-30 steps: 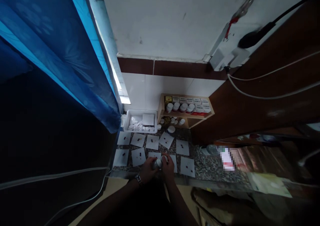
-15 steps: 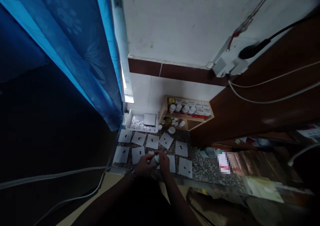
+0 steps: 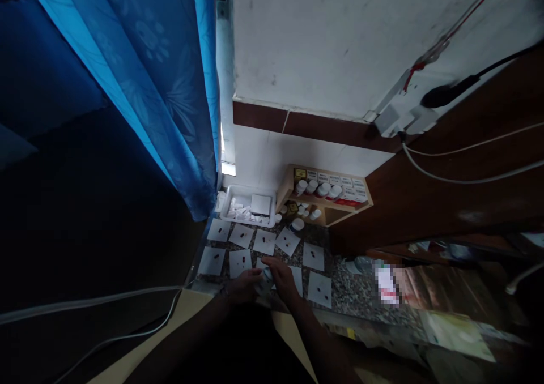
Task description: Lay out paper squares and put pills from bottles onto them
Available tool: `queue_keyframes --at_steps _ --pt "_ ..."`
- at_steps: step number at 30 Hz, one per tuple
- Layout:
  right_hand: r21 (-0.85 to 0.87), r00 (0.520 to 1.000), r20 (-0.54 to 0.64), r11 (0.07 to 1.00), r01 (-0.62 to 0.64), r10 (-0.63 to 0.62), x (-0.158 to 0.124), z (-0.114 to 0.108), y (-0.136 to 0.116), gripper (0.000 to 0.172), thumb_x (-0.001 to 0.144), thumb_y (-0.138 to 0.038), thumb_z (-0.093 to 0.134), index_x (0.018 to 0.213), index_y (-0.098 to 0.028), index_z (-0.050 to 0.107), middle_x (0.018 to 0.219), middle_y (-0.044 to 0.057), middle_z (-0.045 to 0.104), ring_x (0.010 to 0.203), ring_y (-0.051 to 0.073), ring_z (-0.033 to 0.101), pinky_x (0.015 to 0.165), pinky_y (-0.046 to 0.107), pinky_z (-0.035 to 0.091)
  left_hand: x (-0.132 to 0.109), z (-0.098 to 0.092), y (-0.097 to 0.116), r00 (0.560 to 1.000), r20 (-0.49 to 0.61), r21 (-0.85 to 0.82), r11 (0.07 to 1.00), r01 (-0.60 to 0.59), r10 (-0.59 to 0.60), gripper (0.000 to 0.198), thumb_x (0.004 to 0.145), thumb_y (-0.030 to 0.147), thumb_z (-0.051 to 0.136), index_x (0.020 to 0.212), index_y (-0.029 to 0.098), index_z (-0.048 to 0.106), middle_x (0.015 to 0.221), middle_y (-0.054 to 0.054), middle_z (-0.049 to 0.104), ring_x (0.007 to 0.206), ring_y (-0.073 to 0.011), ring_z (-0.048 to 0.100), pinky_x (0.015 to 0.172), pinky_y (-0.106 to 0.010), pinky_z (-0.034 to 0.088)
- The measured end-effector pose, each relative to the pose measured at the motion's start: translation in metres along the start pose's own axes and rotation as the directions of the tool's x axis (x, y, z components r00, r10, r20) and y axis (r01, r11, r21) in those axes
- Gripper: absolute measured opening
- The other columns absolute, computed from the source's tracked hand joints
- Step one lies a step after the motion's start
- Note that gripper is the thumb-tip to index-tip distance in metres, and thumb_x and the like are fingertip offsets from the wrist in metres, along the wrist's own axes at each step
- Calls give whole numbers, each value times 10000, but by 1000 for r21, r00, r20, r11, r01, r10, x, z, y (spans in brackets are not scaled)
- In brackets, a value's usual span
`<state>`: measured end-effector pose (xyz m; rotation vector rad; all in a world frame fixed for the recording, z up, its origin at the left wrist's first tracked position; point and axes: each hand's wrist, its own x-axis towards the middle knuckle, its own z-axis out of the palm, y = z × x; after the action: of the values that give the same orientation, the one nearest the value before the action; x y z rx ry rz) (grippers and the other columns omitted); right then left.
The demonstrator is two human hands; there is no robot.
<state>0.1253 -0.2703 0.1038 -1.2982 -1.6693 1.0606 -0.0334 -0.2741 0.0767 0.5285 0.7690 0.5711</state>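
A small white pill bottle [image 3: 264, 282] is between my hands, just above the counter's front edge. My left hand [image 3: 243, 288] is wrapped round its body. My right hand [image 3: 282, 275] has its fingers closed over the bottle's top end; the cap is mostly hidden by them. Under and beyond the hands, white paper squares [image 3: 264, 241] lie in two rows, with small dark and reddish pills [image 3: 243, 258] on them. My hands partly cover some squares in the front row.
Behind the papers stands a white plastic tray [image 3: 225, 203] with folded white packets. A wooden shelf [image 3: 369, 201] beside it holds boxes and white-capped bottles [image 3: 323, 189]. Blue curtain [image 3: 170, 89] hangs at left; a clear bottle [image 3: 362, 264] lies right on the granite counter [image 3: 357, 290].
The camera has turned slightly left, so the scene sits further right. The bottle is tilted and lower between my hands, and my right fingers have shifted over its top.
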Motion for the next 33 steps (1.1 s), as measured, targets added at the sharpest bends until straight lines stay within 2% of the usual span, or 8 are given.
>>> queue_keyframes --at_steps 3,9,16,20,24,27,30,33 --pt "-77 1000 4 997 -20 21 1 -7 -3 394 895 -405 339 1145 -259 607 1168 65 621 1061 204 567 892 406 461 5 -7 1 982 -117 94 986 -137 148 632 465 454 807 974 174 558 878 -48 638 793 -185 615 706 -295 459" --pt "-176 986 -34 970 -165 162 3 -21 -2 330 770 -396 563 1020 -212 675 830 56 669 659 153 590 581 283 507 8 -13 21 904 -211 440 862 -252 372 608 432 217 834 974 167 564 953 -48 637 951 -219 582 772 -296 462" --pt "-77 997 66 997 -23 28 5 -29 -2 300 769 -354 579 1026 -229 672 1055 87 658 945 213 610 794 377 511 3 -8 23 927 -352 202 978 -58 127 537 497 438 787 896 111 636 648 -3 629 540 -129 579 544 -258 460" --pt "-126 984 61 979 -157 166 2 -24 3 354 734 -394 600 1026 -201 651 913 79 688 753 195 634 674 337 514 -5 -10 24 939 -326 268 963 -19 109 565 496 436 791 928 102 647 659 -12 633 537 -126 573 552 -263 464" --pt "-183 915 39 903 -389 402 2 -21 9 351 819 -472 431 821 -194 644 564 18 608 540 168 579 525 285 452 -4 -8 28 911 -266 525 840 -137 315 445 494 317 807 879 137 674 791 -33 652 756 -185 602 687 -281 472" --pt "-49 887 -30 886 -461 460 2 -24 13 382 845 -475 348 970 -212 596 739 35 649 614 164 599 514 270 443 1 -6 28 881 -218 639 744 -196 419 378 531 276 788 868 155 667 891 -43 634 874 -208 578 734 -281 469" --pt "100 921 28 915 -390 389 -1 -27 16 455 716 -452 567 1104 -221 517 1020 66 627 792 175 619 570 260 472 5 -6 25 874 -218 656 728 -197 434 363 563 260 768 884 149 641 891 -44 614 876 -203 568 715 -272 468" --pt "29 909 54 909 -415 414 -6 -28 21 386 679 -440 607 968 -188 560 821 43 639 671 161 609 552 259 461 5 -8 20 884 -206 666 722 -188 420 361 575 268 757 889 146 629 891 -43 602 878 -205 560 690 -267 462"
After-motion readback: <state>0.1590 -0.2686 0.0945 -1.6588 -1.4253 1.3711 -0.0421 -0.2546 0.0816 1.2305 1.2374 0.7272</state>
